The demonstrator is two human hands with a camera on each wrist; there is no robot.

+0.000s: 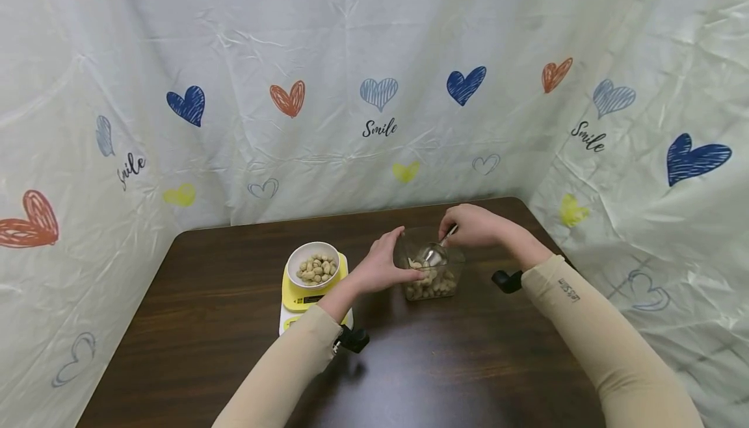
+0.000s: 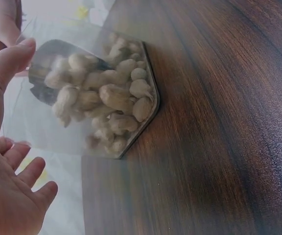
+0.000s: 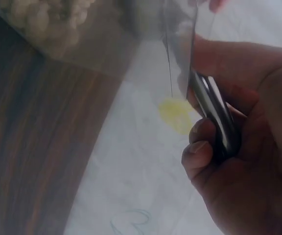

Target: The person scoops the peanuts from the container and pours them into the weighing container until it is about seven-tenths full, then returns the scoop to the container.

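A clear plastic container (image 1: 430,288) holding peanuts in their shells (image 2: 116,95) stands on the table. My left hand (image 1: 386,265) grips its left side, the thumb across the near wall and the fingers spread along the side. In my right hand (image 1: 476,225) is the handle of a metal scoop (image 1: 434,255), with the fingers curled round it. The scoop's bowl is down inside the container among the peanuts, seen through the wall in the left wrist view. The right wrist view shows the thick shiny handle (image 3: 217,117) within the fingers.
To the left, a yellow and white kitchen scale (image 1: 292,298) bears a white bowl (image 1: 289,272) of peanuts; my left forearm partly covers the scale. The dark wooden table (image 1: 222,324) ends at a white curtain (image 1: 328,155) printed with hearts, behind and at the sides.
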